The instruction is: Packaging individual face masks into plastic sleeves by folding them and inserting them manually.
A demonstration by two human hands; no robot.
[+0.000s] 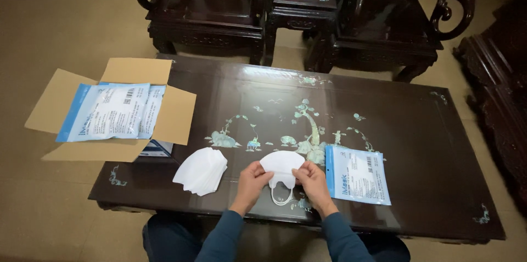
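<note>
Both hands pinch one white mask (pixel 281 162) over the table's (pixel 417 147) near edge, at 6 o'clock. The left hand (pixel 253 178) closes thumb and fingers on its left side, the right hand (pixel 311 178) on its right. The mask is folded flat, rounded on top, its ear loops hanging below. A mask stack (pixel 201 171) lies at 9 o'clock of it, a pouch (pixel 357 174) at 3 o'clock.

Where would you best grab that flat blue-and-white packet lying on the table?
Take the packet by its near edge, coming from the right hand side. It lies flat on the dark table, so a pinch on a free corner lifts it easiest, probably.
</note>
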